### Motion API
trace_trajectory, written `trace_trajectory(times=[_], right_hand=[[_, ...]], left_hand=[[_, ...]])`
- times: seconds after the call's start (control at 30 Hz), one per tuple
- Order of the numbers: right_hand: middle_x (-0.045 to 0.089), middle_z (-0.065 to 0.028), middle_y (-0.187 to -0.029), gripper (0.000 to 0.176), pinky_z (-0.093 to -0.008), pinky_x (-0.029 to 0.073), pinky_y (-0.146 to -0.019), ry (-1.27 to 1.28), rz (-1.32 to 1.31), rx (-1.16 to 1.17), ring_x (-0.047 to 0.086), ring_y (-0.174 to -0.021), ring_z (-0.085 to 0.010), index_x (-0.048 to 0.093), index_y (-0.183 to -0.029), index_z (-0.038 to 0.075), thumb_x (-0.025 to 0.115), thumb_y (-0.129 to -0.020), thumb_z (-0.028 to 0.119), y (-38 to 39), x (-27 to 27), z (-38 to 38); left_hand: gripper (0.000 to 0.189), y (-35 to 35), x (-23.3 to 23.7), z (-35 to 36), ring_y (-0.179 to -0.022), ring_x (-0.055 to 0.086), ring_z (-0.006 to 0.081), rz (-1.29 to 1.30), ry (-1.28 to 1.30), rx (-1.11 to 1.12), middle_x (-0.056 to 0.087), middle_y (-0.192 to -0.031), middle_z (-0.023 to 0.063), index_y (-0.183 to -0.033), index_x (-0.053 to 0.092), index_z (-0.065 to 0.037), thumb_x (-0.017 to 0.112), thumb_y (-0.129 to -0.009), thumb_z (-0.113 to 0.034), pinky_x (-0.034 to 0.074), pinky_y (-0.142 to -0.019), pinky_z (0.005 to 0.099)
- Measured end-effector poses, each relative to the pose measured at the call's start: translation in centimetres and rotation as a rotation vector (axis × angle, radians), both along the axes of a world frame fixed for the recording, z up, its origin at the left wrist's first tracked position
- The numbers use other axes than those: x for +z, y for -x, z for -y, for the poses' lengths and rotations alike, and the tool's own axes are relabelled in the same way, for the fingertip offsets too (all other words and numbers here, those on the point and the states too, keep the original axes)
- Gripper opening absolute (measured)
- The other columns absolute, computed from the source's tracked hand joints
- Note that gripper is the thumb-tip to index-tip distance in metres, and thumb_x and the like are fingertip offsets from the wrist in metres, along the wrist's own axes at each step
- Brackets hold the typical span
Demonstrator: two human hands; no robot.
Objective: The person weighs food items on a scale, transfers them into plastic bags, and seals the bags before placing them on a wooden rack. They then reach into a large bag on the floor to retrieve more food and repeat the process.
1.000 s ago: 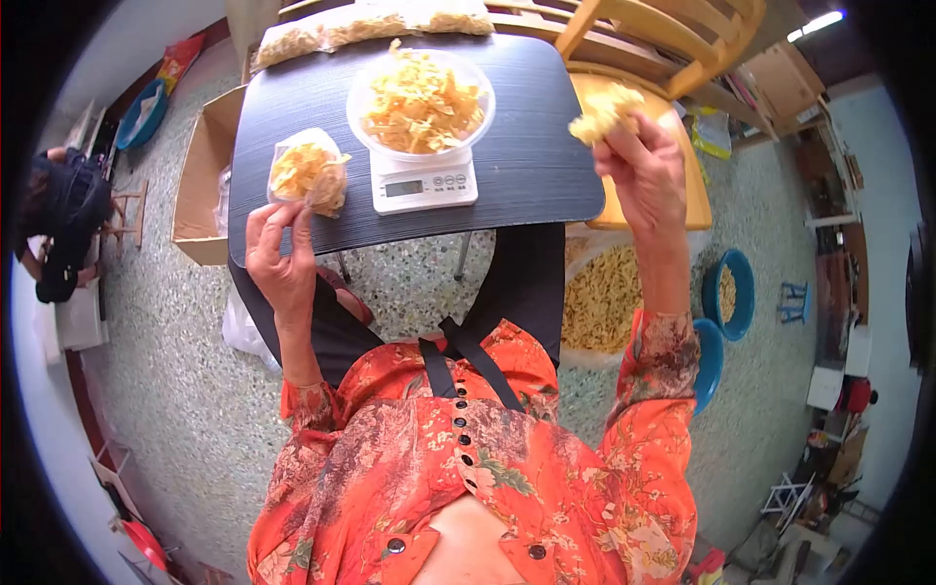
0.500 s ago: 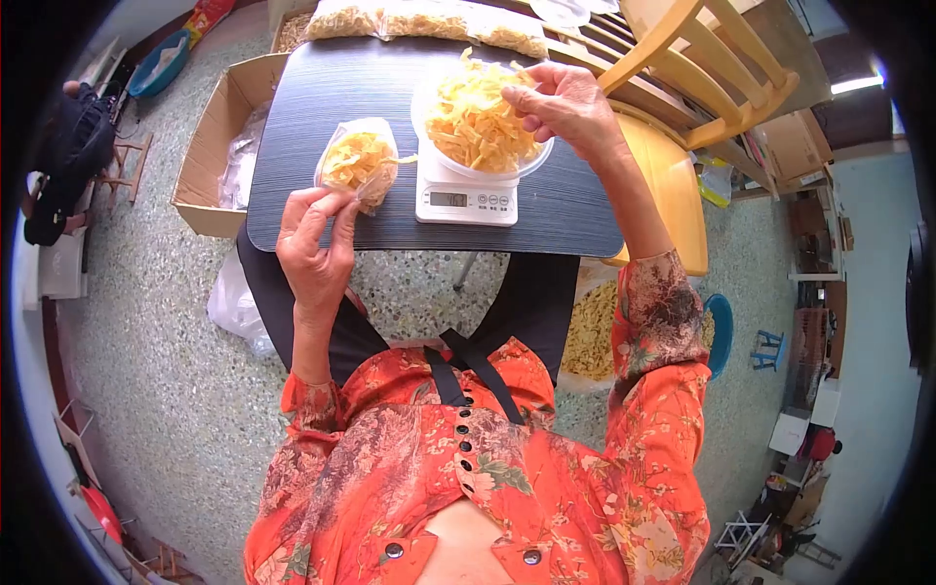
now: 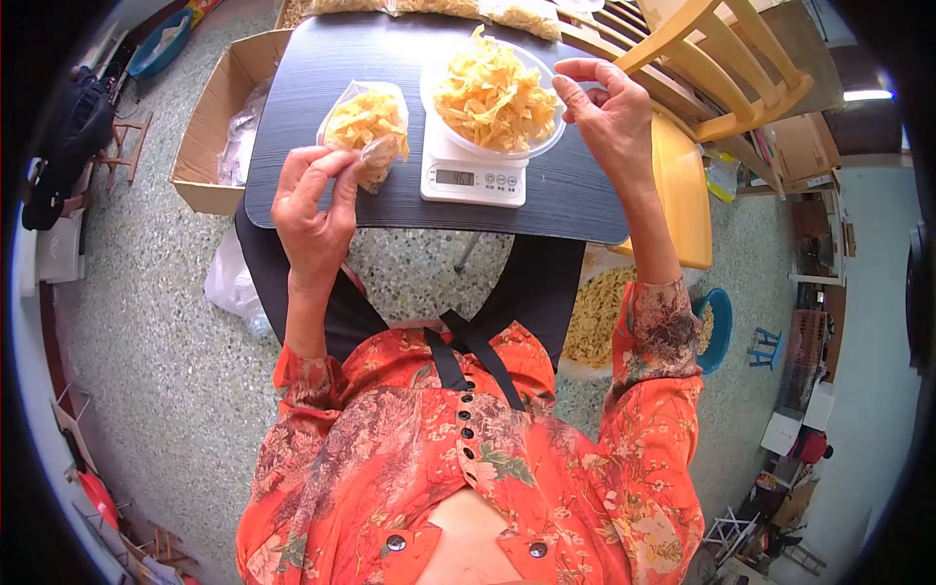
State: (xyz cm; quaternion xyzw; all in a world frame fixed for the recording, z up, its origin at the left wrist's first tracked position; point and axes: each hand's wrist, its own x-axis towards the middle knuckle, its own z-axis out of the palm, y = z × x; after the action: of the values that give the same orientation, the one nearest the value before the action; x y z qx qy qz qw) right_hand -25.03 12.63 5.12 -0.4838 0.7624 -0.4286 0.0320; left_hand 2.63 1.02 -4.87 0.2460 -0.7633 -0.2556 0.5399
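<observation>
My left hand (image 3: 317,200) pinches the near edge of a small clear plastic bag (image 3: 382,154), which stands on the table with its mouth facing up. Yellow dried strips (image 3: 363,117) fill the bag and show at its opening. To the right, a clear plastic bowl (image 3: 531,148) heaped with the same strips (image 3: 495,97) rests on a white digital scale (image 3: 475,187). The scale's display is lit, but its digits are hard to read. My right hand (image 3: 606,107) is at the bowl's right rim, thumb and forefinger closed on it.
Filled bags (image 3: 439,8) line the far edge of the dark table (image 3: 302,88). A cardboard box (image 3: 210,146) stands on the left, a wooden chair (image 3: 673,175) on the right. Below it are a sack of yellowish pieces (image 3: 595,327) and a blue basin (image 3: 720,331).
My right hand has moved off the strips to the bowl's right rim. The strip that stuck out sideways from the bag no longer does. The view has shifted slightly.
</observation>
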Motion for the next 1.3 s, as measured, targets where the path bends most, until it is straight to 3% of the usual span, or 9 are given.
trace_trajectory(times=[0.07,0.2,0.23,0.5,0.83,0.9,1.0,1.23,1.3], right_hand=[[0.071,-0.0097,-0.078,0.012,-0.0282,0.05,-0.055,0.109,-0.08,-0.003,0.062,-0.056,-0.0138,0.073,-0.094,0.002,0.075,-0.088,0.012,-2.8,0.4,-0.5],[0.069,-0.0125,-0.078,0.011,-0.0348,0.056,-0.061,0.143,-0.206,0.29,0.07,-0.067,-0.0264,0.069,-0.087,0.003,0.078,-0.082,0.006,-10.3,-1.9,-0.8],[0.072,-0.0102,-0.084,0.017,-0.0261,0.053,-0.057,0.152,-0.188,0.283,0.068,-0.062,-0.0138,0.072,-0.095,-0.001,0.081,-0.082,0.007,-11.1,-3.2,-0.3],[0.071,-0.0138,-0.088,0.041,-0.0325,0.055,-0.058,0.228,-0.106,0.102,0.069,-0.062,-0.0191,0.056,-0.121,0.001,0.074,-0.084,0.0,-13.8,-7.0,5.2],[0.07,-0.0091,-0.079,0.016,-0.0287,0.054,-0.062,0.356,-0.272,0.165,0.069,-0.066,-0.0164,0.074,-0.1,0.003,0.075,-0.084,0.004,-11.6,-2.4,6.5],[0.071,-0.0106,-0.082,0.014,-0.0305,0.054,-0.064,0.335,-0.251,0.171,0.07,-0.069,-0.02,0.075,-0.099,0.004,0.073,-0.085,0.006,-11.4,-2.2,7.2],[0.069,-0.0142,-0.086,0.009,-0.0418,0.054,-0.065,0.134,-0.325,0.378,0.068,-0.071,-0.0347,0.072,-0.092,0.006,0.069,-0.085,0.01,-10.9,-3.0,7.9],[0.07,-0.0122,-0.091,0.006,-0.0419,0.056,-0.07,0.19,-0.189,0.438,0.069,-0.076,-0.0335,0.071,-0.089,0.006,0.067,-0.084,0.007,-10.1,-2.4,6.9],[0.072,-0.0068,-0.099,0.011,-0.0384,0.055,-0.073,0.081,-0.393,0.481,0.069,-0.081,-0.0302,0.072,-0.099,0.008,0.066,-0.089,0.006,-9.7,-2.6,7.0]], left_hand=[[0.017,0.4,0.3,0.4,-0.083,0.067,0.0211,-0.017,-0.002,0.004,0.067,-0.094,0.009,-0.098,0.074,-0.002,0.076,-0.083,0.003,0.054,-0.076,0.0316],[0.018,1.1,1.0,0.7,-0.08,0.067,0.0189,-0.049,-0.01,0.006,0.067,-0.093,0.0088,-0.099,0.074,-0.002,0.077,-0.082,0.003,0.054,-0.074,0.0303],[0.018,1.3,1.0,0.9,-0.08,0.067,0.0189,-0.045,-0.005,0.01,0.067,-0.093,0.0088,-0.099,0.074,-0.002,0.077,-0.082,0.003,0.054,-0.074,0.0303],[0.018,0.6,1.7,1.3,-0.082,0.067,0.0195,-0.046,-0.048,0.013,0.066,-0.092,0.0081,-0.097,0.074,-0.002,0.075,-0.081,0.006,0.054,-0.075,0.0301],[0.014,0.7,2.5,2.4,-0.084,0.066,0.0246,0.001,0.062,-0.072,0.065,-0.091,0.0088,-0.093,0.072,-0.003,0.076,-0.081,0.003,0.053,-0.076,0.0338],[0.013,0.7,2.6,2.4,-0.084,0.066,0.025,0.018,0.063,-0.117,0.065,-0.091,0.0092,-0.092,0.072,-0.003,0.075,-0.081,0.002,0.053,-0.076,0.0341],[0.011,0.6,2.6,2.4,-0.084,0.066,0.0251,0.027,0.078,-0.131,0.065,-0.089,0.0097,-0.093,0.071,-0.003,0.074,-0.083,0.002,0.053,-0.075,0.0348],[0.018,-0.8,2.8,4.2,-0.087,0.066,0.0275,0.058,0.107,-0.101,0.064,-0.092,0.0101,-0.091,0.067,-0.004,0.079,-0.078,0.0,0.053,-0.078,0.036],[0.022,-1.0,3.0,5.1,-0.086,0.066,0.0275,0.087,0.156,-0.146,0.064,-0.092,0.0097,-0.091,0.067,-0.004,0.083,-0.076,-0.003,0.053,-0.078,0.0362]])
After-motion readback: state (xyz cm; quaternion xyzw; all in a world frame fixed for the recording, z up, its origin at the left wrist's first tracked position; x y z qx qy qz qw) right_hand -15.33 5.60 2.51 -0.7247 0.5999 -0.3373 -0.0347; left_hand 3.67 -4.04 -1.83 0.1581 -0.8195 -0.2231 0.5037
